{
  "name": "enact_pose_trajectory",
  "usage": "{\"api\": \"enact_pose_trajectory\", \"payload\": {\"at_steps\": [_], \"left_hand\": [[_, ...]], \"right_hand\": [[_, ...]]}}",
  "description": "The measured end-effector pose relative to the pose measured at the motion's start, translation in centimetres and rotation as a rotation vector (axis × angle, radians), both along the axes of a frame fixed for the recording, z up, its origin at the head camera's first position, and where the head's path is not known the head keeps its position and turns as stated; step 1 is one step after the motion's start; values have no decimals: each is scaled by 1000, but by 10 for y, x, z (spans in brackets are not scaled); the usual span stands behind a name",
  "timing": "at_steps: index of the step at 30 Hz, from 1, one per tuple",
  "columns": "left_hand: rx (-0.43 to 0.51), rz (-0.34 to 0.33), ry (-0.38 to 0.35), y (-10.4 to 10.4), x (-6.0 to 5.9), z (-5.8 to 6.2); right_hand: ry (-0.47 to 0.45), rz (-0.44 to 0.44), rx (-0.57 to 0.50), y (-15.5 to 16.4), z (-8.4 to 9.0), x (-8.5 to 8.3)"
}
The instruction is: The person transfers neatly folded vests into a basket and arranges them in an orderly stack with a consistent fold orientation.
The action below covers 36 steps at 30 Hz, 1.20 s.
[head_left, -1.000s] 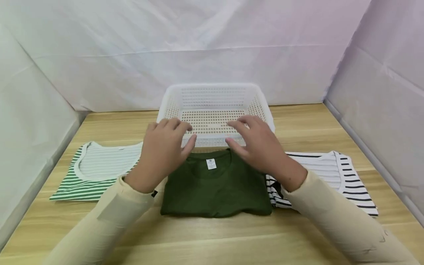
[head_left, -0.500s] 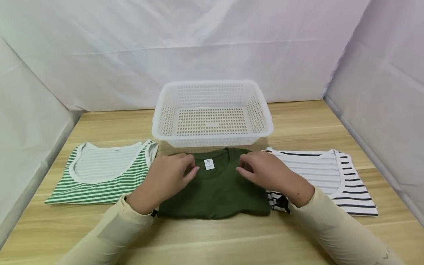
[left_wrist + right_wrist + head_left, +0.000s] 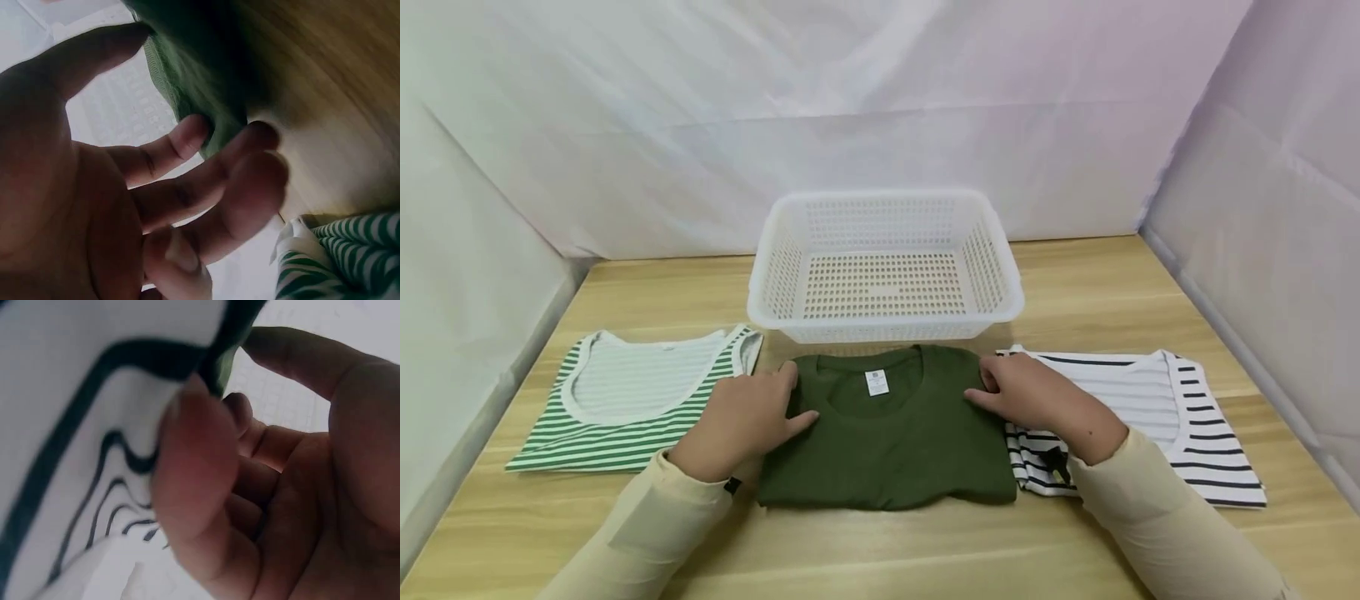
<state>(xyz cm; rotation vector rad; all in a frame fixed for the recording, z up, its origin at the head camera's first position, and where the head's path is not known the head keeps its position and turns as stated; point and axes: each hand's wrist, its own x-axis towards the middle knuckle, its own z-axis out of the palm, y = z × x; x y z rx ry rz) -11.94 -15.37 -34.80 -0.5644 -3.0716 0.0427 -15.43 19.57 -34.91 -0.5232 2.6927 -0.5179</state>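
A folded dark green T-shirt [image 3: 887, 450] with a white neck label lies in the middle of the table. At its left edge is my left hand [image 3: 745, 421]; the thumb lies over the cloth and the fingers, loosely bent, come to the side edge. In the left wrist view a gap shows between thumb and fingers, with the green cloth [image 3: 187, 69] at their tips. My right hand [image 3: 1037, 400] is at the opposite edge, thumb on the green shirt, bent fingers between it and a black-and-white striped shirt [image 3: 1213, 450]. Neither hand visibly pinches the cloth.
Behind the green shirt stands a white perforated plastic basket [image 3: 887, 325] with nothing in it. A folded green-and-white striped shirt [image 3: 602, 446] lies on the left of the wooden table [image 3: 880, 554]. White cloth walls [image 3: 880, 125] enclose the back and sides.
Both hands have come down from in front of the basket and spread apart to the left and right edges of the green T-shirt. The shirts and basket keep their places.
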Motion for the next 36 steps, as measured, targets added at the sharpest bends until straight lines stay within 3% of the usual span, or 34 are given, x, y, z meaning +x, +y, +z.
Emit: {"api": "enact_pose_trajectory", "payload": {"at_steps": [4, 11, 15, 21, 26, 30, 36], "left_hand": [[22, 24, -44, 0, -1, -1], [52, 27, -24, 1, 1, -10], [77, 41, -44, 1, 4, -18], [118, 37, -82, -2, -3, -11], [123, 48, -130, -8, -2, -11], [146, 20, -136, -7, -3, -14], [208, -18, -156, -2, -7, -15]], "right_hand": [[49, -30, -6, -1, -1, 0], [83, -29, -71, -4, -7, 5], [68, -29, -86, -4, -13, 11], [1, -109, -99, -4, -9, 1], [-64, -92, -201, -7, -16, -3], [-135, -92, -249, -5, -17, -5], [-68, -33, -190, 0, -14, -8]]}}
